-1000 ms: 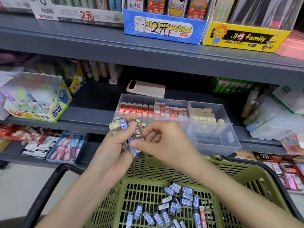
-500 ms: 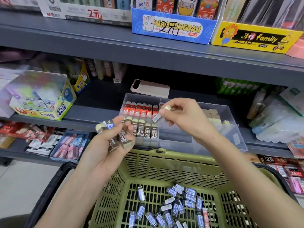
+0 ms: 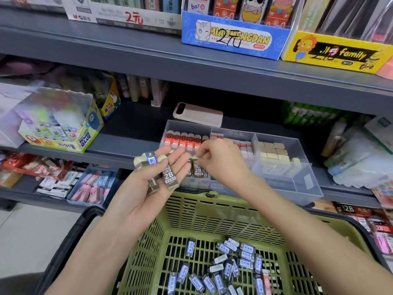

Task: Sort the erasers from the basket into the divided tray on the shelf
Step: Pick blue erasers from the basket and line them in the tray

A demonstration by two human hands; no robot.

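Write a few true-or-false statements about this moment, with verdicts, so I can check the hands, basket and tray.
1. The left hand holds several erasers. True.
2. The basket is empty. False: many blue-sleeved erasers lie in it.
3. A phone lies on the shelf behind the divided tray. True.
4. The right hand reaches into the basket. False: it is at the tray's front left compartment.

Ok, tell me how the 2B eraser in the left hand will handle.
The 2B eraser is a small flat-sided block: probably stiff, light, unlikely to roll. Its smooth-looking sleeve may slip in the left hand.
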